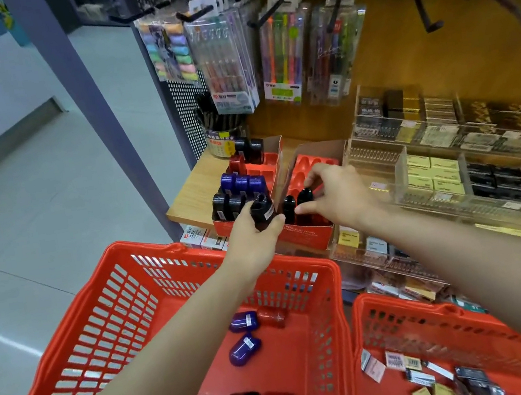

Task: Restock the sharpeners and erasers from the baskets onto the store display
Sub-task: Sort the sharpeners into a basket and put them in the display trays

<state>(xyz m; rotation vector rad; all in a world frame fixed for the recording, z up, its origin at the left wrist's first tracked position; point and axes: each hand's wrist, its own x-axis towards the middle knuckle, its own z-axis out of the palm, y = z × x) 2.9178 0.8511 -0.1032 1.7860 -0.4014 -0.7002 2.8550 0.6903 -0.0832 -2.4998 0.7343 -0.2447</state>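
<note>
The left hand (252, 240) grips a black sharpener (262, 210) over the left tray (274, 157); the right hand (334, 195) pinches another (303, 196) in the right tray (316, 232). Light, hard, smooth plastic, I judge — best held across the body. More lie in the basket (99, 314); seated sharpeners and tray walls crowd the slots.
</note>
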